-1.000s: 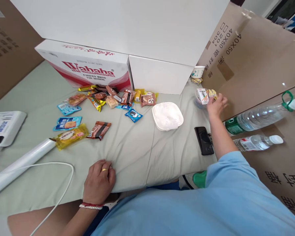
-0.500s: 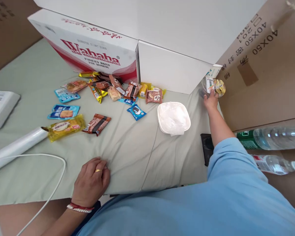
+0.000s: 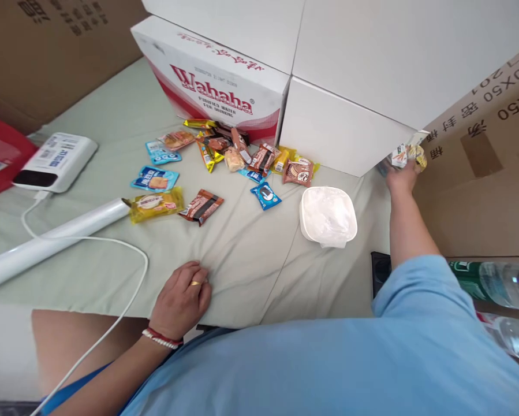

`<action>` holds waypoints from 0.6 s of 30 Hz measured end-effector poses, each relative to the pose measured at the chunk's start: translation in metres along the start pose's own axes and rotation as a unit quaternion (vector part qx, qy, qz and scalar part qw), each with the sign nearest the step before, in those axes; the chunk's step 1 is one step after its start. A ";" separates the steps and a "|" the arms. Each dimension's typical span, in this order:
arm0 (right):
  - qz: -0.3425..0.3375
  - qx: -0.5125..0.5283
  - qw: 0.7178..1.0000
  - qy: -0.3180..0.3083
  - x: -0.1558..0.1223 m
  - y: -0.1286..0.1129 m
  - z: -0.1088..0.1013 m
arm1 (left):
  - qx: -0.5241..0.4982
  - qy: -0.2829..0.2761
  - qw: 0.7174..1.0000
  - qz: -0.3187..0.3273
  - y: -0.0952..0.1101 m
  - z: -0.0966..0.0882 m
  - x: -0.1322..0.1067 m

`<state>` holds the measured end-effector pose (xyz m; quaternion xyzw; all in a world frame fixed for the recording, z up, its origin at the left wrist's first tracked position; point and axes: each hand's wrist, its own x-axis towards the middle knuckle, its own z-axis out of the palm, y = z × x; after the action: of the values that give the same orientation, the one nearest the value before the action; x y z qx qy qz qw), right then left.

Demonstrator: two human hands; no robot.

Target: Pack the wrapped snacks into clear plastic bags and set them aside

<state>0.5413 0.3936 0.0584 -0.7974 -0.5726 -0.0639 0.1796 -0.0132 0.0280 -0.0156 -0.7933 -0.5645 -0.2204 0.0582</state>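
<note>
My right hand (image 3: 401, 177) reaches far to the back right and is closed round a clear cup of small snack packs (image 3: 404, 156), next to the corner of a white box (image 3: 335, 130) and a brown carton (image 3: 480, 167). My left hand (image 3: 181, 300) rests near the front edge of the pale green sheet (image 3: 242, 254), fingers curled against the cloth, a ring on one finger, nothing visible in it. A white lidded bowl (image 3: 327, 215) sits between the two hands. Several snack packets (image 3: 224, 162) lie scattered in front of the Wahaha box (image 3: 216, 86).
A white roll (image 3: 51, 242) and a white cable (image 3: 90, 242) lie at the left, with a white device (image 3: 55, 162) beyond them. A black phone (image 3: 379, 268) peeks out by my right sleeve. Two water bottles (image 3: 497, 286) lie at the right edge.
My right hand has carried the cup of snacks farther back toward the white box's corner. The view has swung left. My left hand has stayed on the sheet.
</note>
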 end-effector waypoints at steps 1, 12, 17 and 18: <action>0.006 0.044 0.999 0.032 -0.016 -0.004 -0.007 | -0.004 -0.001 1.000 -0.003 0.000 0.000 0.000; -0.177 0.249 0.910 -0.282 -0.202 -0.080 -0.061 | -0.035 -0.016 0.999 -0.028 0.000 0.003 -0.002; -0.138 0.218 0.922 -0.288 -0.210 -0.099 -0.057 | -0.067 -0.009 0.997 -0.039 0.003 0.004 -0.003; -0.119 0.239 0.925 -0.271 -0.209 -0.099 -0.063 | -0.069 -0.006 0.997 -0.039 0.003 0.005 -0.003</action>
<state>0.3850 0.2124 0.0737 -0.6431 -0.6887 0.2729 0.1940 -0.0099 0.0256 -0.0209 -0.7742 -0.5788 -0.2558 -0.0085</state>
